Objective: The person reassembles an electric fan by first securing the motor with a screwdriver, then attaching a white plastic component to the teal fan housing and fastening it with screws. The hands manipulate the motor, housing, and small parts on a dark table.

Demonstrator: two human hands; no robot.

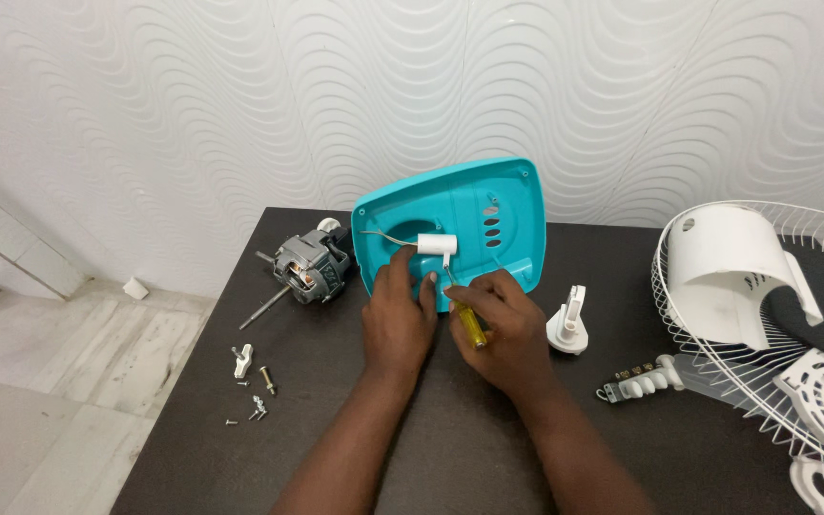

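Against a wavy white wall, the dark table (488, 439) shows a fan already stripped, motor (310, 266) and screws (257, 405) aside, while the left hand (399, 319) steadies the teal housing (469, 215) and the right hand (505, 329) grips a yellow screwdriver (470, 322) at its white capacitor (434, 245), apparently unfinished.

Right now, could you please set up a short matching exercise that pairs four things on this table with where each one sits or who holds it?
Things:
1. electric motor
2. yellow-handled screwdriver
3. wire fan guard
4. loose screws

Places:
A. at the table's right end, with white plastic parts lying in it
B. in the right hand, tip toward the teal housing
C. near the table's left front edge
D. at the back left, beside the teal housing

Pairs: 1-D, 2-B, 3-A, 4-C
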